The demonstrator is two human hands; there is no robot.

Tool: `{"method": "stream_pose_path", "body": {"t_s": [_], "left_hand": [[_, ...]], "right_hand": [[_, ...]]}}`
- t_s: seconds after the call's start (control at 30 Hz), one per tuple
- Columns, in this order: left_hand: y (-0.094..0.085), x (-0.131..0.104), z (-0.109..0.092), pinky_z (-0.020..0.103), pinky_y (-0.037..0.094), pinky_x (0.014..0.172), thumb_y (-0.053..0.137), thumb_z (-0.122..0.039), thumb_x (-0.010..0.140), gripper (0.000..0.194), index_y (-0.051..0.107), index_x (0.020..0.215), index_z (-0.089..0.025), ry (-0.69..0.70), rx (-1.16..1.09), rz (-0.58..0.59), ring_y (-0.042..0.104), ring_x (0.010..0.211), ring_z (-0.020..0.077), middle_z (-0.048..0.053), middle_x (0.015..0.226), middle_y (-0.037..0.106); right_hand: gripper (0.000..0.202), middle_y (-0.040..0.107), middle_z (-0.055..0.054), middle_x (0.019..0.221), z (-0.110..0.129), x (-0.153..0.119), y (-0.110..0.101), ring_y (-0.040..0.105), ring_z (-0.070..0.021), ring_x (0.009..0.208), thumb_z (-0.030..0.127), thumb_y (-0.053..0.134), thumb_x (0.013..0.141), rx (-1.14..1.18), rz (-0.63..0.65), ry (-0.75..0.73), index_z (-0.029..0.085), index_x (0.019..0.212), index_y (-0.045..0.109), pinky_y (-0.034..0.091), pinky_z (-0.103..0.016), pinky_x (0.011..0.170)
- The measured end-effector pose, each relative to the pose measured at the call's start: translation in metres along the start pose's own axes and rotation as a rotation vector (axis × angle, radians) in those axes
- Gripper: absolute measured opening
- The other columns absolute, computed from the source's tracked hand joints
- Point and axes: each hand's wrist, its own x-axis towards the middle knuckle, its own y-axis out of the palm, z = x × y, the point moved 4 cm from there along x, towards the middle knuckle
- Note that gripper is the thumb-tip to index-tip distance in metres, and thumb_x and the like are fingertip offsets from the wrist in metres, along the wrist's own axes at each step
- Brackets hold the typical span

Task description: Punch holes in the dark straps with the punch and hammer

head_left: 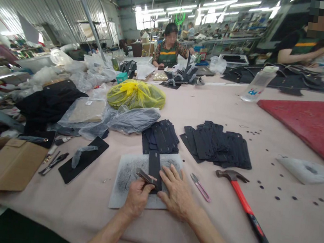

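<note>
My left hand [137,198] is closed around a short, dark metal punch [146,176], held tilted over a dark strip [154,162]. The strip lies lengthwise away from me on a grey, speckled board [125,168]. Flat against the strip's right side rests my right hand [177,192], fingers spread, part of it on the board. Whether the punch's tip touches the strip I cannot tell. Small scissors-like thread snips [200,187] with pink handles lie right of the board. Further right is a claw hammer [247,207] with a red and black handle.
Beyond the board lie two piles of dark strips, a left pile [161,136] and a right pile [218,144]. A yellow bag [137,95], a black panel [83,159] and a cardboard box [11,166] are leftward. A red slab [312,126] and bottle [259,84] are rightward. Co-workers sit beyond.
</note>
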Motion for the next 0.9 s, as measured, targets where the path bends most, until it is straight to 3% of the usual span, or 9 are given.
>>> {"method": "stream_pose_path", "body": {"t_s": [0.33, 0.63, 0.77, 0.9], "left_hand": [[-0.0021, 0.0035, 0.0081, 0.033, 0.056, 0.085, 0.055, -0.026, 0.085, 0.022, 0.072, 0.096, -0.018, -0.037, 0.057, -0.034, 0.069, 0.092, 0.0224, 0.005, 0.097, 0.075], [0.0007, 0.0027, 0.0033, 0.035, 0.058, 0.084, 0.055, -0.027, 0.087, 0.022, 0.073, 0.097, -0.019, -0.007, 0.117, -0.004, 0.069, 0.093, 0.0237, 0.006, 0.098, 0.075], [0.0017, 0.0017, 0.0030, 0.036, 0.058, 0.083, 0.054, -0.025, 0.089, 0.022, 0.072, 0.098, -0.019, 0.053, 0.205, -0.025, 0.070, 0.093, 0.0237, 0.006, 0.098, 0.075], [0.0066, 0.0000, 0.0021, 0.036, 0.058, 0.085, 0.051, -0.020, 0.090, 0.022, 0.070, 0.100, -0.018, 0.201, 0.339, -0.046, 0.070, 0.094, 0.0228, 0.007, 0.099, 0.074]], "right_hand": [[0.067, 0.029, -0.007, 0.155, -0.0010, 0.0039, -0.0044, 0.014, -0.0346, 0.143, 0.044, 0.058, 0.084, 0.049, -0.058, 0.002, 0.022, 0.144, 0.040, 0.006, -0.060, 0.114], [0.067, 0.032, -0.008, 0.154, -0.0035, 0.0029, -0.0065, 0.014, -0.0345, 0.143, 0.043, 0.059, 0.082, 0.090, -0.086, 0.005, 0.021, 0.143, 0.041, 0.005, -0.059, 0.114], [0.065, 0.034, -0.008, 0.153, -0.0054, 0.0028, -0.0045, 0.017, -0.0347, 0.143, 0.043, 0.059, 0.083, 0.101, -0.117, -0.001, 0.022, 0.143, 0.042, 0.007, -0.060, 0.114], [0.065, 0.034, -0.008, 0.153, -0.0070, 0.0023, -0.0028, 0.017, -0.0347, 0.143, 0.043, 0.059, 0.084, 0.099, -0.140, -0.008, 0.022, 0.142, 0.043, 0.008, -0.060, 0.114]]}}
